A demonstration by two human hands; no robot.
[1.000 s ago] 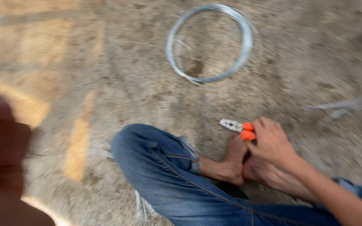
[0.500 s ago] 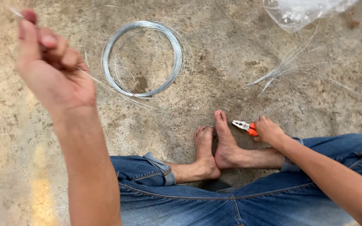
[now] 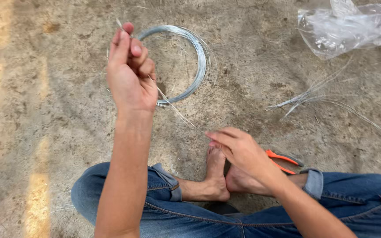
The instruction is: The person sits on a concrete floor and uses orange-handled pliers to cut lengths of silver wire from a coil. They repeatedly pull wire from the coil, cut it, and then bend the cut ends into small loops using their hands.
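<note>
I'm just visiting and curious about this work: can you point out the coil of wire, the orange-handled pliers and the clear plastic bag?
coil of wire (image 3: 201, 57), head view, on the right side of the ring.
orange-handled pliers (image 3: 281, 158), head view, on the upper orange handle.
clear plastic bag (image 3: 349, 28), head view, on its crumpled middle.

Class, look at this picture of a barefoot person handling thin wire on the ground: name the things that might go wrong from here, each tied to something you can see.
1. The thin silvery wire strand pinched in the raised left hand ends in a free tip near the face; it might whip or poke.
2. The bare feet rest beside the orange-handled pliers and loose cut wire pieces; a prick seems possible.
3. The round grey wire coil could spring and tangle as wire is drawn.
</note>
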